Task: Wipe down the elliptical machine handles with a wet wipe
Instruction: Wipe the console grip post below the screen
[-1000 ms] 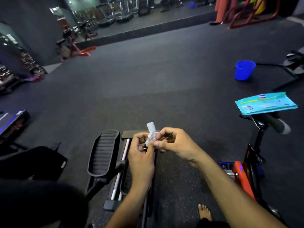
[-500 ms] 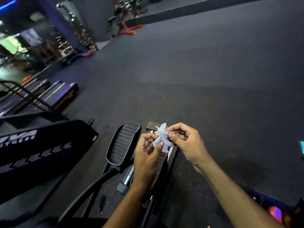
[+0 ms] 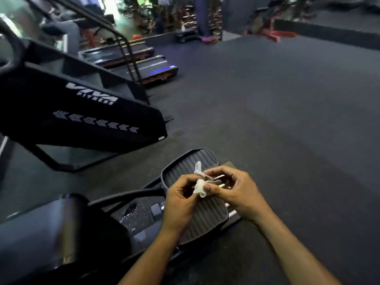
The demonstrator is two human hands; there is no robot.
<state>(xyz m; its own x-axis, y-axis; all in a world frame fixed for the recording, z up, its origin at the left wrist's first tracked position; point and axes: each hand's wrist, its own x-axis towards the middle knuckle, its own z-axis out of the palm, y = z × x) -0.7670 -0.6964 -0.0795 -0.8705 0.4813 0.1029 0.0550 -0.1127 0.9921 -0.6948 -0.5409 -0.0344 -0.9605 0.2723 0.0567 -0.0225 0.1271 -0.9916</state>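
Floor (image 3: 267, 103): dark rubber gym matting, spread beyond and beneath both hands.

Branded machine (image 3: 86, 112): black housing with white lettering, well apart from the hands, to their far left.

Elliptical pedals (image 3: 207, 214): two ribbed black footplates, directly below the hands; the nearer one (image 3: 187, 163) shows just behind the wipe. No handles are in view.

Left hand (image 3: 181, 200): fingers curled, grip clamped on the lower bunch of the wipe.

Right hand (image 3: 236, 192): thumb and fingertips pinched on the same wipe, touching the left hand's fingers.

Wet wipe (image 3: 199, 187): small, white, crumpled and twisted into a wad, one loose tail standing up above the pinch. Held between both hands, above the pedals, not yet opened flat.

Risk, as judged: thin damp sheet pulled from two pinch points may tear, or slip free and drop onto the floor. A wad left bunched would give poor contact on a handle.
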